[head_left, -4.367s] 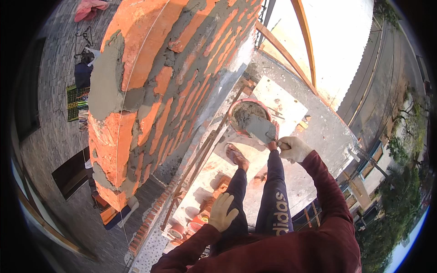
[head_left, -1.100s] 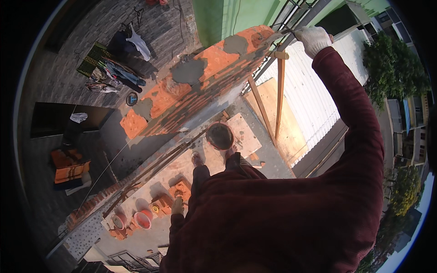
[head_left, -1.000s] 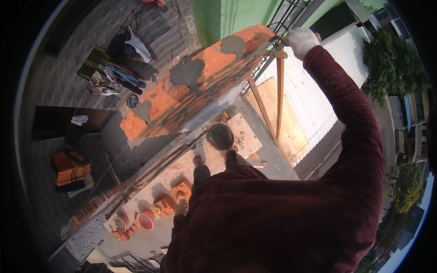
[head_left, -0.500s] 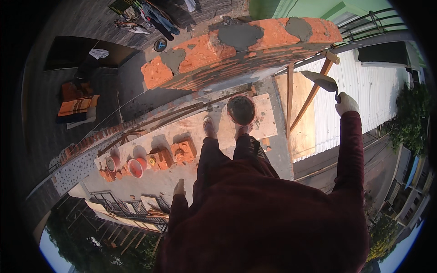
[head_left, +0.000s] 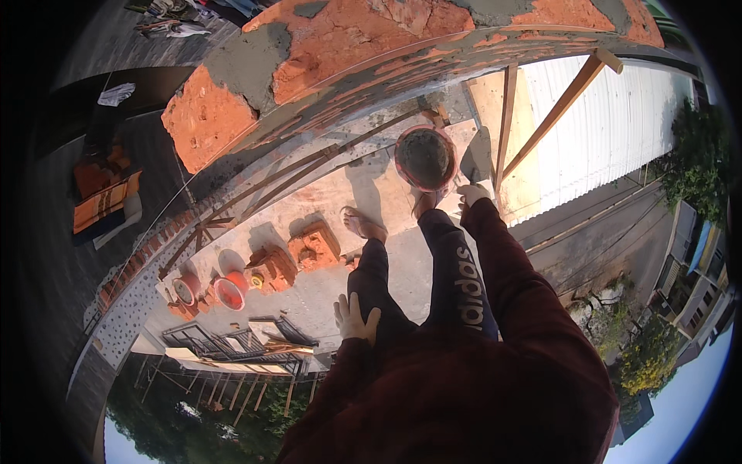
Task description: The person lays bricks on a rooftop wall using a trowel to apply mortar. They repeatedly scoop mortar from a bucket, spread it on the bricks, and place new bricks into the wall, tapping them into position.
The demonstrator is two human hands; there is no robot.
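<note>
My right hand [head_left: 473,195] is lowered beside the right edge of a round bucket of grey mortar [head_left: 425,158], its fingers closed round the trowel's handle. The trowel's dark blade [head_left: 476,155] points away from me, next to the bucket. My left hand [head_left: 355,319] holds nothing; its fingers are spread beside my left thigh. Ahead runs a red brick wall [head_left: 363,46] with patches of grey mortar [head_left: 251,66] on its top course.
Stacked bricks [head_left: 314,246] and a red bucket [head_left: 230,291] stand on the left. Wooden props [head_left: 556,116] lean at the right beside white corrugated roofing [head_left: 610,131]. A taut string borders the wall. Metal frames [head_left: 232,340] lie behind left.
My right hand has come down from the raised position at the right to the mortar bucket with the trowel. My left hand has spread its fingers. The view has moved closer to the wall.
</note>
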